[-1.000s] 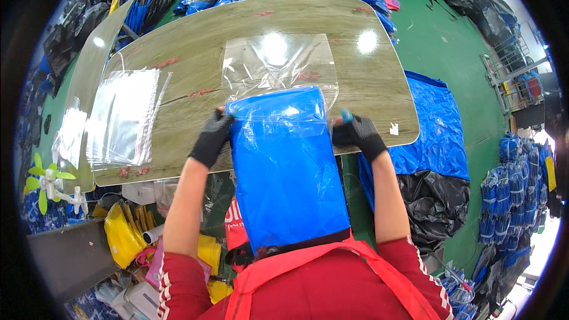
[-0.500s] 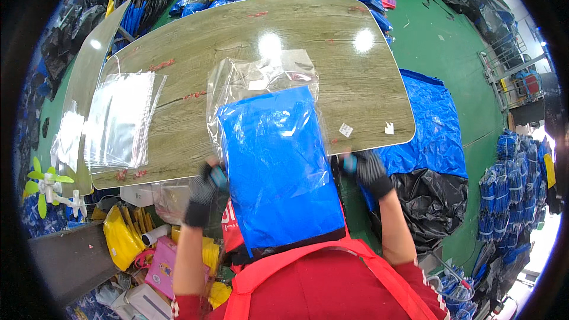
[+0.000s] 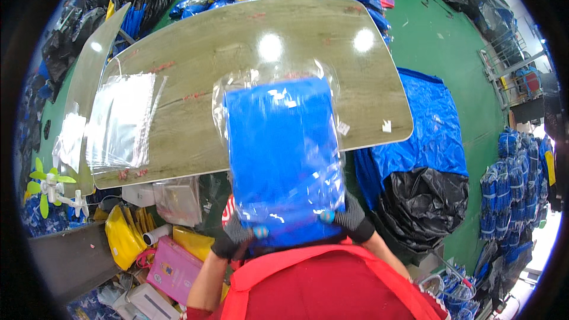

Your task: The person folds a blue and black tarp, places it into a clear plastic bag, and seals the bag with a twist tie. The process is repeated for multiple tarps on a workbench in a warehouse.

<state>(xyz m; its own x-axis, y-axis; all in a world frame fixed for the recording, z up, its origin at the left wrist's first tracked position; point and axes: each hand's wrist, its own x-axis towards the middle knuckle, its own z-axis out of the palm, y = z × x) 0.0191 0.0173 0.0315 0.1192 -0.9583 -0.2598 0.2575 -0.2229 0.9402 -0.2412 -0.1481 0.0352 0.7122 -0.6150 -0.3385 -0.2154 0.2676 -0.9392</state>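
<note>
A folded blue sheet (image 3: 281,136) lies inside a clear plastic bag (image 3: 220,115) that covers most of its length. The package rests partly on the table's near edge and reaches back to my red apron. My left hand (image 3: 240,231), in a grey and black glove, pinches the bag's near left edge, its thumb on top. On the opposite side my right hand (image 3: 347,216), gloved alike, grips the near right edge, thumb also on top. The fingers under the package are hidden.
The wood-patterned table (image 3: 178,136) carries a stack of clear bags (image 3: 121,121) at left and small white labels (image 3: 386,125) at right. A blue and black sack (image 3: 424,201) stands right of it. A small green fan (image 3: 50,186) and yellow packets (image 3: 122,237) are lower left.
Both hands have moved inward and toward my body, from beside the package onto its near edges. The clear bag now reaches much farther down over the blue sheet.
</note>
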